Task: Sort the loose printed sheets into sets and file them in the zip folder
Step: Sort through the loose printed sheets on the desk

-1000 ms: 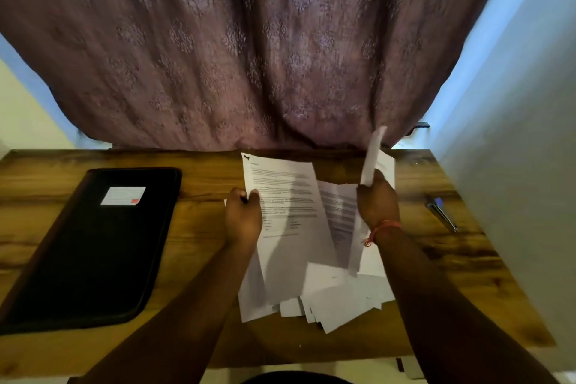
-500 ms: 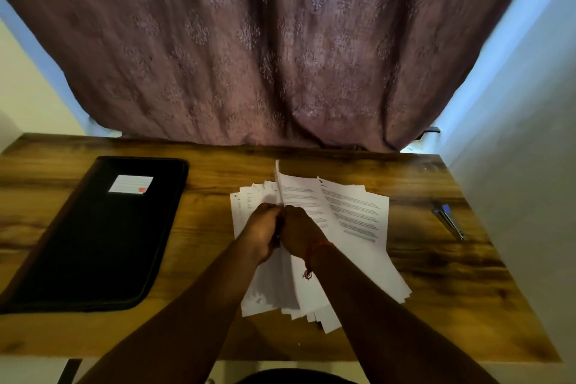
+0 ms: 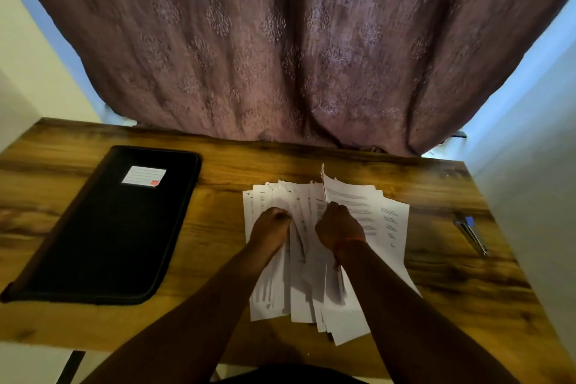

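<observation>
A fanned pile of white printed sheets point(image 3: 383, 221) lies on the wooden table, right of centre. My left hand point(image 3: 271, 227) sits on the pile's left part with fingers curled into the sheets. My right hand point(image 3: 338, 226) grips one sheet that stands on edge, its top corner point(image 3: 323, 178) lifted above the pile. The black zip folder point(image 3: 103, 237) with a white label point(image 3: 144, 176) lies shut on the table's left side, apart from both hands.
A blue and silver stapler point(image 3: 470, 234) rests near the table's right edge. A patterned mauve curtain point(image 3: 280, 40) hangs behind the table's far edge point(image 3: 218, 137). A pale wall point(image 3: 536, 196) runs close along the right side.
A second ago each hand held sheets raised and apart; they then met over the pile. Now the hands have parted a little, still low on the pile, with one sheet upright in the right hand.
</observation>
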A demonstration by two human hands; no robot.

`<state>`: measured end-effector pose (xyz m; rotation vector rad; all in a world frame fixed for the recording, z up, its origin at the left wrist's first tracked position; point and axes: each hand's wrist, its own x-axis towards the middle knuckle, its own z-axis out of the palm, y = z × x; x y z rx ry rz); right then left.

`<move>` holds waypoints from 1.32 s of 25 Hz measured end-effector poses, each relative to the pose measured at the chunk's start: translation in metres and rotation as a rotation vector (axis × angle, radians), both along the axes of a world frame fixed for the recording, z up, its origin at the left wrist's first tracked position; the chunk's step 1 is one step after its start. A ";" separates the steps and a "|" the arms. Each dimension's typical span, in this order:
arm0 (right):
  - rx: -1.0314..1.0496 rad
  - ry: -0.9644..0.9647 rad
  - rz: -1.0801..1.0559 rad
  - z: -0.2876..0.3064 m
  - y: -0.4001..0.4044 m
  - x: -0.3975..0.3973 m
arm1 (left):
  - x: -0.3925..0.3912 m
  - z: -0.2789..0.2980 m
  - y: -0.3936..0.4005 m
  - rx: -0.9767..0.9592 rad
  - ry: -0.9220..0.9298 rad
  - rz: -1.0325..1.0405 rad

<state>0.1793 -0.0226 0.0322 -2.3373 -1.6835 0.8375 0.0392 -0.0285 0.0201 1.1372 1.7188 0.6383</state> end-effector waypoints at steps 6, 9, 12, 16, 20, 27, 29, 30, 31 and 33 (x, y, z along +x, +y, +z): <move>-0.130 0.138 -0.043 -0.021 0.005 0.013 | -0.019 -0.030 0.011 0.028 0.212 -0.108; -0.105 0.203 -0.086 -0.028 0.005 0.016 | -0.022 -0.034 0.018 0.056 0.234 -0.139; -0.126 0.285 -0.135 -0.031 0.011 0.022 | -0.019 -0.038 0.018 0.108 0.294 -0.268; -0.139 0.417 -0.228 -0.033 0.018 0.024 | 0.001 -0.035 0.011 0.245 0.607 -0.436; -0.114 0.580 -0.377 -0.055 0.019 0.029 | 0.011 -0.034 0.010 0.272 0.625 -0.376; -0.129 0.513 -0.309 -0.041 0.016 0.026 | 0.010 -0.041 0.014 0.179 0.620 -0.332; -0.127 0.584 -0.425 -0.046 0.017 0.025 | 0.011 -0.041 0.013 0.161 0.599 -0.334; -0.123 0.593 -0.438 -0.048 0.018 0.026 | 0.011 -0.041 0.013 0.154 0.592 -0.334; -0.111 0.581 -0.420 -0.051 0.019 0.027 | 0.012 -0.041 0.013 0.145 0.594 -0.335; -0.103 0.526 -0.349 -0.050 0.019 0.028 | 0.011 -0.042 0.014 0.129 0.604 -0.334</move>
